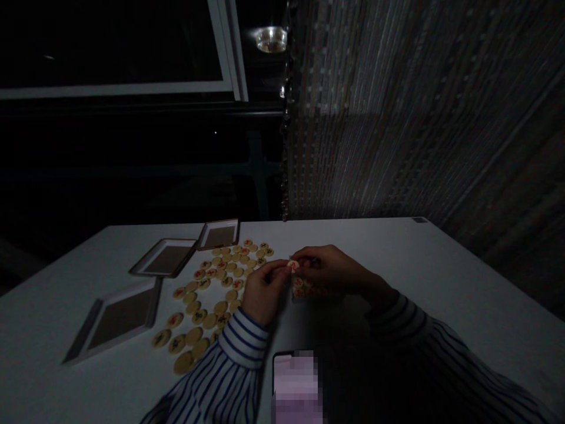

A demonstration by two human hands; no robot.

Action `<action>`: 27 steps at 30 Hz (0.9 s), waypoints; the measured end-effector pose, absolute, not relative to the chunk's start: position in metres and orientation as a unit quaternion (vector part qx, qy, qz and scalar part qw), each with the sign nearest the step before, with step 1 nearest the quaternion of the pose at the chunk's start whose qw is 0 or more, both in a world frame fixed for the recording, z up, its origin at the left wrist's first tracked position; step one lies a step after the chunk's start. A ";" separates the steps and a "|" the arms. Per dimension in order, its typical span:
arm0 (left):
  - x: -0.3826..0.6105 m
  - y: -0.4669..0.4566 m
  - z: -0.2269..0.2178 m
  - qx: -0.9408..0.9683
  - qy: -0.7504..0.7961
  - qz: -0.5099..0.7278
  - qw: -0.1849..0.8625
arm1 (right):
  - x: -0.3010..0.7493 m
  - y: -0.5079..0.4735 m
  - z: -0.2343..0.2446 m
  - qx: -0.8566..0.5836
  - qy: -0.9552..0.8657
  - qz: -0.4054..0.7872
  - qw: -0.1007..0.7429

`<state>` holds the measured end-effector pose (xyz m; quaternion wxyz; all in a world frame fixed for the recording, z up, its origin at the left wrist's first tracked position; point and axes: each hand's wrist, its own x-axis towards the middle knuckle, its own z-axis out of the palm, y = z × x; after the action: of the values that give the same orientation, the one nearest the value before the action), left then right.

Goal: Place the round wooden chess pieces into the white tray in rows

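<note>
Between my two hands is a round xiangqi piece [293, 266] with a red character on its face. The fingertips of my left hand [265, 288] pinch it from the left. My right hand [329, 268], closed, has its thumb and fingers at the piece's right edge. Just beneath my right hand, more red-marked xiangqi pieces [300, 291] sit in a small low holder, partly covered by the hand. To the left of my left hand, many loose xiangqi pieces [220, 306] lie spread on the table, some showing red or black characters and others plain side up.
Three shallow box parts, a near tray [82, 330], a middle tray [140, 262] and a far tray [203, 237], rest along the white table's [441, 277] left side. A lit phone [295, 383] lies at the front. Behind the table hangs a bead curtain [353, 147].
</note>
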<state>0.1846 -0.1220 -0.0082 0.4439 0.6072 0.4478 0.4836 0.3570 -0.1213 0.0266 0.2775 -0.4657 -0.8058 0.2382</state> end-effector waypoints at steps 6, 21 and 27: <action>0.185 -0.123 -0.012 0.622 0.464 0.471 0.419 | 0.356 -0.118 0.029 -0.475 -0.846 0.136 0.199; 0.178 -0.120 -0.044 0.829 0.466 0.292 0.103 | 0.381 -0.114 0.028 -0.531 -0.836 0.063 0.127; 0.179 -0.123 -0.045 0.853 0.456 0.243 0.076 | 0.388 -0.111 0.024 -0.547 -0.833 0.044 0.072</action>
<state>0.1787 -0.1230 -0.0448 0.0758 0.8530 0.4556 0.2431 0.3877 -0.1111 0.0239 0.0717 -0.5467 -0.8331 0.0441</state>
